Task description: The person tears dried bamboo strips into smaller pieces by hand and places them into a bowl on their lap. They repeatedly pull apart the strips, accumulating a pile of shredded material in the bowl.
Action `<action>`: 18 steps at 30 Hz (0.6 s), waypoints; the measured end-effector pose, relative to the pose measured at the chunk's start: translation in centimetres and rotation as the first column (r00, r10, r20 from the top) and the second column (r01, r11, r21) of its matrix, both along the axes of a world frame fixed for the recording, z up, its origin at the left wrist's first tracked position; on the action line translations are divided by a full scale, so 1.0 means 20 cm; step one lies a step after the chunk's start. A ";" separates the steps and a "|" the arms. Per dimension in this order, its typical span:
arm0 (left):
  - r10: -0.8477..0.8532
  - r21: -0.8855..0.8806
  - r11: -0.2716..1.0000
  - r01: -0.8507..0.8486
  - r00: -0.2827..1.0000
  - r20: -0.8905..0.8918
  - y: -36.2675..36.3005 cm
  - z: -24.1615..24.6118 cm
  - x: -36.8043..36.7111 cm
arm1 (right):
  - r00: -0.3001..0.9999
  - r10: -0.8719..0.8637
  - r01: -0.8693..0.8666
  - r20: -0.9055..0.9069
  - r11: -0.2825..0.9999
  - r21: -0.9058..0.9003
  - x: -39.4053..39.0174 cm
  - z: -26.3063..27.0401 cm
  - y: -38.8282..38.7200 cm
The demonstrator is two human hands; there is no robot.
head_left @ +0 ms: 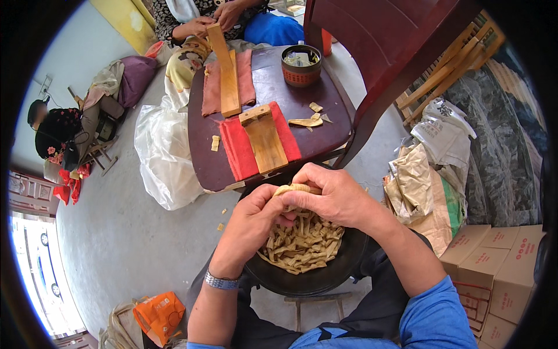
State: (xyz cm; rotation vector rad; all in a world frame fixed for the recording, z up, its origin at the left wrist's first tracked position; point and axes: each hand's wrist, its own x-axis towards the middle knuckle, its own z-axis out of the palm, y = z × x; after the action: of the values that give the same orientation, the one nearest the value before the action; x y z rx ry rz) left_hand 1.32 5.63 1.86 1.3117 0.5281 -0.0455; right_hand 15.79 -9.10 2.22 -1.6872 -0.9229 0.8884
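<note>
My left hand and my right hand come together above a black basin. Between them they grip a folded, ribbed, pale yellow strip, each with thumb and fingers. Many similar pale yellow strips lie heaped in the basin, which sits between my knees. Just beyond my hands, a wooden block with a raised end stands on a folded red cloth on a dark red chair seat. A few loose yellow pieces lie on the seat to its right.
A tin stands on the seat under the chair back. Across it, another person's hands are by a long wooden piece. A white plastic bag lies left; sacks and cardboard boxes are right. Another person sits far left.
</note>
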 end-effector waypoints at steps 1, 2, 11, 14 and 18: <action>0.052 -0.241 0.969 -0.048 0.999 0.008 -0.01 0.01 0.01 | 1.000 0.008 -0.008 0.002 0.998 0.065 0.01 0.00 -0.01; 0.088 -0.302 0.951 -0.065 0.994 0.062 -0.02 0.02 0.01 | 1.000 0.000 0.002 -0.018 0.995 0.099 0.01 0.00 -0.01; 0.183 0.359 0.909 -0.210 0.977 0.109 -0.11 -0.04 0.03 | 0.745 -0.052 0.116 -0.665 0.992 0.051 0.01 -0.03 -0.03; 0.090 0.460 0.877 -0.141 0.987 0.131 -0.14 -0.03 0.00 | 0.833 0.004 0.074 -0.553 0.990 0.118 -0.02 -0.04 -0.02; 0.055 0.361 0.929 -0.087 0.994 0.099 -0.13 0.06 0.00 | 0.985 0.017 0.019 -0.172 0.979 0.203 -0.06 -0.07 0.00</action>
State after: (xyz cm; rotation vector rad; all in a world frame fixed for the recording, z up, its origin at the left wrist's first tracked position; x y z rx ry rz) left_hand 1.31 3.02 3.04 1.6483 0.5253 0.1782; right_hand 14.66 -9.12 0.74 -1.4118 -0.8639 0.8923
